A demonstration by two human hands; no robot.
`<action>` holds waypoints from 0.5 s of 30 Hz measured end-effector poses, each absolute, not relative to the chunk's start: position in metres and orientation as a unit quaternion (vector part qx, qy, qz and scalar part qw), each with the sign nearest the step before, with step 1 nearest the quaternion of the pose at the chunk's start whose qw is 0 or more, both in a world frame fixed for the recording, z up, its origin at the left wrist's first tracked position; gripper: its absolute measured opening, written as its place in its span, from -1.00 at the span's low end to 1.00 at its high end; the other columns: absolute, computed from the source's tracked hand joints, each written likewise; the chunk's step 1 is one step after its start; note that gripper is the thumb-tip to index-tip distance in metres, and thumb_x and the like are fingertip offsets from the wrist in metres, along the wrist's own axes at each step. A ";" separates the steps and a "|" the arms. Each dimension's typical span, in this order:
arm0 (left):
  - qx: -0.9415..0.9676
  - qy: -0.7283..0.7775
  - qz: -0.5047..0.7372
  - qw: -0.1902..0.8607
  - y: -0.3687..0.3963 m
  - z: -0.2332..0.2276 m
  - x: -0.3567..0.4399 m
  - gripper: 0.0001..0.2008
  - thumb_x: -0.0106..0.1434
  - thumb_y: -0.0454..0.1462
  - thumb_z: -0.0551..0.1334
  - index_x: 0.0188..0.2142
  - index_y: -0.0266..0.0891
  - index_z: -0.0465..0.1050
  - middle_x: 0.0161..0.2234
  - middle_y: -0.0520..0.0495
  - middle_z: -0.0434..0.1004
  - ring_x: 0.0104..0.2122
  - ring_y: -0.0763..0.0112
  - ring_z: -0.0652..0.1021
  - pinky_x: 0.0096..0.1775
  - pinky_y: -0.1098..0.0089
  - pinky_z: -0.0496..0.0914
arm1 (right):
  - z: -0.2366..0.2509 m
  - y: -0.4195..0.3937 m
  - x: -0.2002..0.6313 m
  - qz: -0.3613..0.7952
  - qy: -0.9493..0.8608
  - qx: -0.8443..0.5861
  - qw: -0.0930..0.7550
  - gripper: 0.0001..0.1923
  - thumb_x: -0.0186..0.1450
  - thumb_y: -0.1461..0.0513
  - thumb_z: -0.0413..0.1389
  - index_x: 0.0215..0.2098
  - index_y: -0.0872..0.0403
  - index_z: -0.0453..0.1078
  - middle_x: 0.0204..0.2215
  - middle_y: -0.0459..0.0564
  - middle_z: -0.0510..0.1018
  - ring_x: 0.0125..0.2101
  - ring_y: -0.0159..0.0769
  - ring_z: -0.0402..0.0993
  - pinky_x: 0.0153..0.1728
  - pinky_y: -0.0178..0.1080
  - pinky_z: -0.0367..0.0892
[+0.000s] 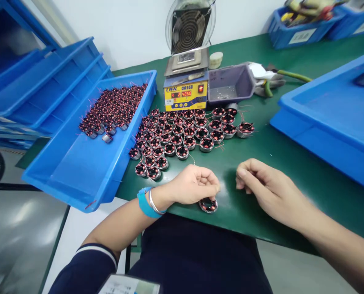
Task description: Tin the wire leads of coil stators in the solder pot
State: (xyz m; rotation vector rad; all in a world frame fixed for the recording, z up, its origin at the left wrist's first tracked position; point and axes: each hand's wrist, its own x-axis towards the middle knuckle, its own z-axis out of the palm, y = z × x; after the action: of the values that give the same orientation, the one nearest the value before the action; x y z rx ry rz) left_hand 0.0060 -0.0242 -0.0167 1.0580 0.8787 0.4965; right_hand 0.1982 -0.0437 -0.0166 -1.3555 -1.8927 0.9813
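Observation:
My left hand (197,185), with a blue band and a metal bangle at the wrist, is closed in a pinch just over a single motor stator (208,206) near the table's front edge. Its lower fingers overlap the stator's top, and whatever the pinch holds is too small to make out. To the right, apart from that stator, my right hand (263,190) has its thumb pressed to curled fingers; any thing between them is hidden. Beyond both hands, many stators with copper coils and loose wire ends (182,152) stand in rows on the green table (249,157).
A blue tray (74,169) with a heap of stators lies at left. Behind the rows stands a yellow-and-blue solder pot (186,92) before a fan (189,30). A grey bin (231,83), cutting pliers (267,87) and another blue tray (331,118) are rightward.

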 end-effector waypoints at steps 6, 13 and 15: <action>0.467 0.410 0.273 0.734 -0.027 -0.021 0.009 -0.86 -0.01 -0.36 0.36 -0.50 -0.33 0.40 -0.63 0.05 0.46 -0.64 0.59 0.43 -0.54 0.56 0.31 | -0.015 -0.047 0.188 0.523 -0.644 -0.493 0.264 -0.48 0.27 -0.20 0.00 -0.49 0.05 0.34 -0.65 -0.07 0.44 -0.65 -0.40 0.30 -0.63 -0.34 0.22; 0.382 0.452 0.374 0.714 -0.035 -0.022 0.018 -0.69 -0.10 -0.22 0.46 -0.51 -0.33 0.38 -0.63 0.04 0.49 -0.73 0.62 0.39 -0.64 0.58 0.23 | -0.025 -0.061 0.176 0.316 -0.711 -0.518 0.354 -0.67 0.26 -0.04 0.10 -0.37 0.05 0.40 -0.47 0.00 0.56 -0.47 -0.28 0.47 -0.42 -0.25 0.35; 0.340 0.455 0.415 0.711 -0.037 -0.021 0.023 -0.66 -0.16 -0.21 0.48 -0.52 -0.33 0.38 -0.61 0.01 0.52 -0.70 0.58 0.45 -0.62 0.56 0.30 | -0.032 -0.068 0.171 0.235 -0.766 -0.490 0.342 -0.72 0.22 0.01 0.16 -0.30 0.05 0.41 -0.43 0.00 0.56 -0.43 -0.23 0.49 -0.40 -0.22 0.33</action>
State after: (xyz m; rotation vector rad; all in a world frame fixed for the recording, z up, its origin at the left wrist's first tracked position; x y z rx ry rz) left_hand 0.0226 -0.0372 -0.0208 0.7548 1.0085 0.9205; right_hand 0.1715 -0.0679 -0.0316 -1.2749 -1.9923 0.6118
